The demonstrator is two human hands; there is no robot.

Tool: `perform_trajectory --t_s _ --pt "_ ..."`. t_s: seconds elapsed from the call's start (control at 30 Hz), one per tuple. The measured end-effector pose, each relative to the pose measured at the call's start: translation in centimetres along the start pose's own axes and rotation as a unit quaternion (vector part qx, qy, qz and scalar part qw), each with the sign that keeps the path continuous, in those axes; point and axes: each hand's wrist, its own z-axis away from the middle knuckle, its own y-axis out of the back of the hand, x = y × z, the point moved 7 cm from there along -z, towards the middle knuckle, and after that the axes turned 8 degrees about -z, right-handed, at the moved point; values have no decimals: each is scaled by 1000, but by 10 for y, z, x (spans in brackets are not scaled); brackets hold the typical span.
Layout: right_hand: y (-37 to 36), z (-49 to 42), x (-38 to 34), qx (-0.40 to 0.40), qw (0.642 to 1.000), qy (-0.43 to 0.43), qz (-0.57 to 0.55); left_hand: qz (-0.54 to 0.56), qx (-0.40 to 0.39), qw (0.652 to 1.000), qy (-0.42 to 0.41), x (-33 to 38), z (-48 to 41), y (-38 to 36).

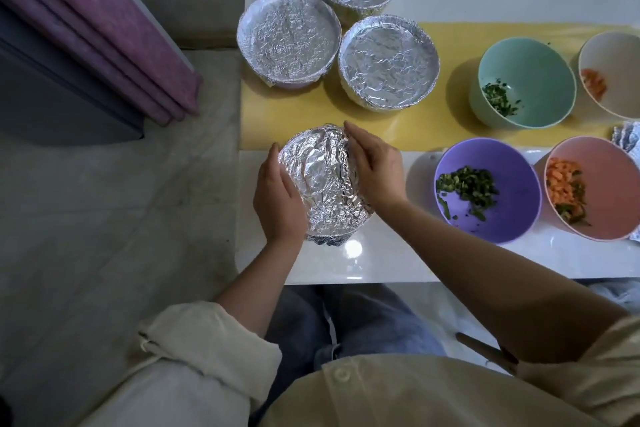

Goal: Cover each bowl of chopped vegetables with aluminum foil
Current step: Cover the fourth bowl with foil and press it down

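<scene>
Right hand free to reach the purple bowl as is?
Probably yes: the purple bowl sits uncovered just right of the right hand, bare table between, though that hand presses foil now.

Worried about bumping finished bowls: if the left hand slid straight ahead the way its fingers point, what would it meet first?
The left hand would likely meet the leftmost covered bowl first, past bare yellow mat.

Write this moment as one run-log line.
left hand, right hand: pressing foil-wrapped bowl | covered bowls: three behind | uncovered bowls: four
</scene>
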Motion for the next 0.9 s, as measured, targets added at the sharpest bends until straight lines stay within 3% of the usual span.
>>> perform_trajectory --t_s 0.1,0.3,0.43,0.57,0.7,0.8,0.9 --pt "3 -5 10 16 997 -59 -52 88 23 995 43 -10 0 0" --pt "-5 -8 27 -29 982 -145 -121 253 -37 954 155 -18 1 -11" --pt "-8 -4 32 -60 966 -200 -151 273 -66 931 231 -22 3 -14" --pt "-6 1 32 -33 968 -201 -144 269 -129 913 278 -33 -4 -22" --pt "2 15 36 39 967 -220 -126 251 -200 908 270 -25 -15 -25" --pt "12 20 30 51 971 -213 -100 242 -198 923 222 -19 -18 -18" --pt "25 18 4 60 991 -111 -50 197 -167 946 196 -29 -13 -5"
